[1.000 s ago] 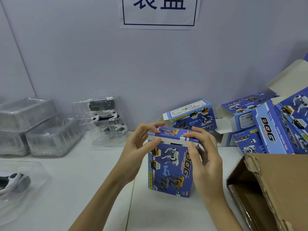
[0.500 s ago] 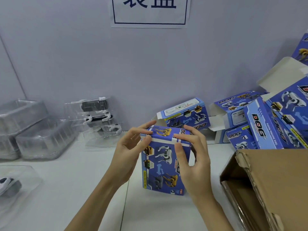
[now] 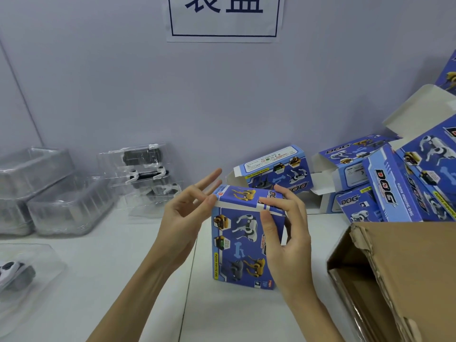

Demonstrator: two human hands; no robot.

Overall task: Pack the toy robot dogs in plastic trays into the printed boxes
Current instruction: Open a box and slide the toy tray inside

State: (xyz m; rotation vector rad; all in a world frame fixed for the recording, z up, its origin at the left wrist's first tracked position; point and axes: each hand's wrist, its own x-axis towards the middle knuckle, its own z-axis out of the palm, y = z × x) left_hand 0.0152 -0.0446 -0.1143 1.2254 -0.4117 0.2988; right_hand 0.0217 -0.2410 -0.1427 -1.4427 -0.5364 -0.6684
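A blue printed box [image 3: 237,243] stands upright on the white table in the middle, its top flap folded down. My right hand [image 3: 283,233] grips its upper right corner, thumb on the front and fingers over the top. My left hand [image 3: 187,213] is beside the box's upper left corner with fingers straight and spread; only the thumb tip touches the edge. Toy robot dogs in clear plastic trays [image 3: 145,174] are stacked at the back left. Another trayed dog [image 3: 14,275] lies at the left edge.
Empty clear trays [image 3: 49,193] pile up at the far left. Several open printed boxes [image 3: 370,178] lie heaped at the back right. An open brown carton [image 3: 399,280] stands at the right front. A paper sign [image 3: 223,16] hangs on the wall.
My left hand has lifted its fingers off the box top and spread them; it pressed the flap before. The right hand keeps its hold on the box.
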